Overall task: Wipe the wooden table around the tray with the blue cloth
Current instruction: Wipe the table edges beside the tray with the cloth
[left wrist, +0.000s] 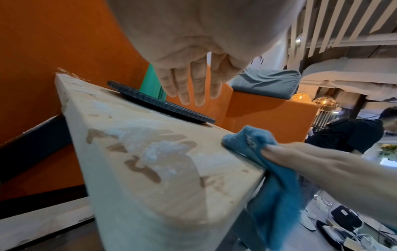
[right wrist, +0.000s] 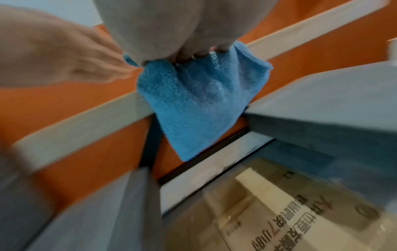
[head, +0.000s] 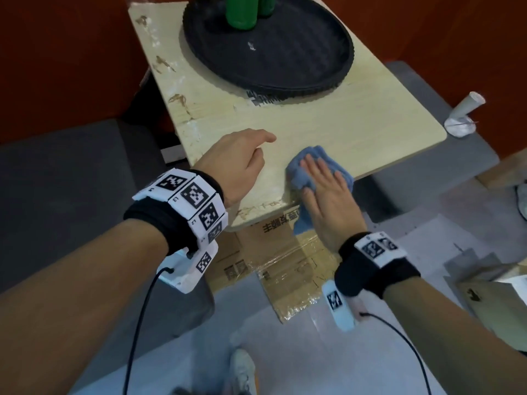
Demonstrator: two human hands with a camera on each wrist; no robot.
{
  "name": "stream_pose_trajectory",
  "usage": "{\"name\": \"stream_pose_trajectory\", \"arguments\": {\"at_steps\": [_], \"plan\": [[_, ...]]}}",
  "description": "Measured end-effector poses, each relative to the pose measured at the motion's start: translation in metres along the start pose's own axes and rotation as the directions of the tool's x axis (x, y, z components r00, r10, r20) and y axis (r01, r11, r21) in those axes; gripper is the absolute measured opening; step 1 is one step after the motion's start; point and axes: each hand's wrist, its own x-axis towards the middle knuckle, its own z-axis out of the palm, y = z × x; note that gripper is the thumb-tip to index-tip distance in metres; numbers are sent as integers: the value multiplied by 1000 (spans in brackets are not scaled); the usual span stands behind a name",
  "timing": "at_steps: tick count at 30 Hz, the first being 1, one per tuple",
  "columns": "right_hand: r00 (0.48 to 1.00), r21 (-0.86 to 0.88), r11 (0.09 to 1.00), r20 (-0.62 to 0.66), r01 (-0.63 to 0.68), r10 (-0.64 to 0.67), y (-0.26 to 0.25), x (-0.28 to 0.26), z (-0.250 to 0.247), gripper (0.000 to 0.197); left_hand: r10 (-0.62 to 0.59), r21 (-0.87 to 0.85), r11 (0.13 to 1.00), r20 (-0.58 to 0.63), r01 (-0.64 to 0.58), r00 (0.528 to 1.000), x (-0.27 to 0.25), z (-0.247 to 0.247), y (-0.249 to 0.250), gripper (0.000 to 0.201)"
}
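— How is the grip on the blue cloth (head: 312,169)?

— The right hand (head: 325,195) lies flat on it with fingers straight, pressing it onto the bench (head: 356,121) near the front edge. Nothing is pinched; the palm pins it. The left hand (head: 236,163) holds nothing, its fingers relaxed, resting just beside the cloth.

— Where does the cloth sit?

— Bunched under the palm, with one corner hanging over the bench edge; the right wrist view shows that loose tail (right wrist: 193,108) dangling.

— How will it handle?

— I judge it soft, light and limp, a fluffy weave that crumples and folds over itself. It should drag well on the wood but may roll up if pushed from behind. Best held by a flat palm over the bunched middle, the tail tucked in.

— And beyond it?

— The black tray (head: 339,78) stands well apart, farther back, with green bottles (head: 242,12) on it. Whitish and brown smears (left wrist: 154,152) mark the left side.
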Motion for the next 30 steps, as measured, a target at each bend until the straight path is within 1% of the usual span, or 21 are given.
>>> {"name": "stream_pose_trajectory", "arguments": {"at_steps": [2, 3, 4, 6, 8, 10, 11, 12, 13, 15, 16, 17, 18, 20, 22, 23, 24, 25, 27, 28, 30], "plan": [[989, 59, 990, -61, -128, 131, 7, 10, -2, 55, 17, 7, 1000, 20, -17, 1000, 0, 1, 4, 40], [982, 84, 984, -84, -160, 167, -2, 9, 3, 54, 25, 15, 1000, 35, -25, 999, 0, 0, 5, 40], [980, 97, 982, -98, -163, 172, -15, 4, 8, 54, 32, 23, 999, 46, -33, 998, 1, -1, 4, 40], [988, 76, 991, -97, -110, 117, -46, -12, 22, 52, 42, 38, 998, 60, -44, 997, 3, -2, 0, 40], [997, 26, 999, -71, -27, 29, -62, -27, 31, 52, 45, 45, 998, 74, -49, 996, 3, -2, -5, 40], [999, -1, 1000, -49, 21, -21, -55, -26, 27, 55, 49, 55, 997, 100, -54, 994, 1, -2, -9, 40], [999, 8, 1000, -50, 16, -15, -45, -21, 24, 55, 56, 58, 996, 114, -63, 992, -1, -2, -11, 40], [998, 38, 999, -67, -15, 17, -35, -14, 19, 56, 65, 60, 996, 120, -73, 991, -3, -3, -13, 40], [992, 99, 992, -100, -72, 82, -24, -5, 13, 56, 73, 63, 995, 123, -82, 990, -6, -4, -15, 40], [953, 229, 951, -172, -207, 249, -14, 6, 7, 54, 88, 72, 993, 133, -98, 987, -12, -7, -18, 40], [933, 254, 934, -190, -253, 305, -20, 7, 8, 53, 96, 76, 991, 133, -107, 986, -14, -9, -19, 41], [927, 261, 927, -191, -269, 323, -33, 4, 13, 52, 107, 76, 990, 127, -117, 986, -15, -10, -20, 40], [938, 256, 934, -178, -248, 298, -49, -2, 20, 51, 117, 69, 990, 119, -126, 986, -16, -11, -21, 40], [975, 210, 966, -129, -154, 183, -78, -22, 33, 51, 130, 56, 989, 115, -137, 985, -16, -13, -24, 40], [992, 149, 986, -90, -76, 90, -79, -32, 31, 51, 136, 51, 988, 120, -143, 983, -15, -15, -26, 40], [991, 135, 988, -100, -77, 91, -70, -28, 26, 51, 141, 51, 988, 121, -148, 983, -14, -16, -26, 40], [983, 158, 981, -125, -111, 132, -57, -20, 21, 51, 145, 49, 987, 118, -151, 982, -14, -18, -26, 40], [967, 221, 961, -153, -167, 203, -45, -11, 14, 50, 145, 49, 987, 115, -151, 983, -14, -20, -26, 40], [920, 403, 882, -192, -244, 342, -33, -1, 2, 52, 141, 52, 988, 107, -147, 984, -15, -25, -28, 40], [905, 456, 848, -180, -271, 386, -35, -1, 2, 52, 138, 51, 988, 104, -144, 985, -14, -26, -29, 41], [902, 519, 800, -120, -300, 416, -61, -15, 11, 49, 134, 44, 989, 103, -139, 986, -13, -27, -31, 41]]}}
